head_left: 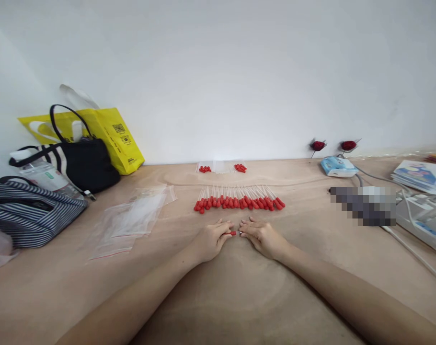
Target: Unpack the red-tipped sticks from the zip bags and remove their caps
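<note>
My left hand (pixel 211 238) and my right hand (pixel 261 236) rest close together on the wooden table (pixel 218 297), fingertips nearly meeting. Between them lies a small dropper with a red bulb (pixel 233 233); my left fingers pinch the red end and my right fingers pinch the clear end. Just beyond the hands lies a row of several clear droppers with red bulbs (pixel 239 200). Two small clear bags holding red bulbs (pixel 221 167) lie further back near the wall.
Several clear zip bags (pixel 131 218) lie to the left. A striped bag (pixel 27 208), a black bag (pixel 85 163) and a yellow bag (pixel 113 136) stand at far left. At right are a blue-white pack (pixel 337 166), cables, a power strip (pixel 422 215) and booklets (pixel 421 175).
</note>
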`<action>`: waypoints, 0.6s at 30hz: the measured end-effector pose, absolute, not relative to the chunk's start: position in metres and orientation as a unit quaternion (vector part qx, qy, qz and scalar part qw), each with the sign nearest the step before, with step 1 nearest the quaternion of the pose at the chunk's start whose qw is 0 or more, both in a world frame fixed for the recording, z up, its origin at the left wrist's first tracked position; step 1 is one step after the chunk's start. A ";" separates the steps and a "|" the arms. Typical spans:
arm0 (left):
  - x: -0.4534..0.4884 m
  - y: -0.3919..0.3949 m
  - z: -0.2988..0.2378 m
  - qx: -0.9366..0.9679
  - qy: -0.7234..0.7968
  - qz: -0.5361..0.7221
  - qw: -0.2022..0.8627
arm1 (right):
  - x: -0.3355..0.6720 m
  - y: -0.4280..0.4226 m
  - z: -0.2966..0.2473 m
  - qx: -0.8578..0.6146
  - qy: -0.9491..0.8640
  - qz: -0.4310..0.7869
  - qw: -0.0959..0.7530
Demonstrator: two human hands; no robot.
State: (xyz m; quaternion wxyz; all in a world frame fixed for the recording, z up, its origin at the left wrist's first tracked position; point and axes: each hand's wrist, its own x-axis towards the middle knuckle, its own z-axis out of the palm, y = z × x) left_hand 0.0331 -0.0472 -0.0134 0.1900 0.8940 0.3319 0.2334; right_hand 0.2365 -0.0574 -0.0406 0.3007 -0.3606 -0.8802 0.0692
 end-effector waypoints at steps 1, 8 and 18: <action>0.033 -0.047 -0.013 0.894 0.333 0.232 0.191 | 0.237 -0.058 -0.040 -0.359 -0.881 0.069 0.301; 0.033 -0.048 -0.011 0.895 0.334 0.226 0.188 | 0.237 -0.058 -0.040 -0.358 -0.882 0.080 0.295; 0.031 -0.048 -0.013 0.886 0.345 0.230 0.209 | 0.238 -0.058 -0.043 -0.359 -0.873 0.080 0.321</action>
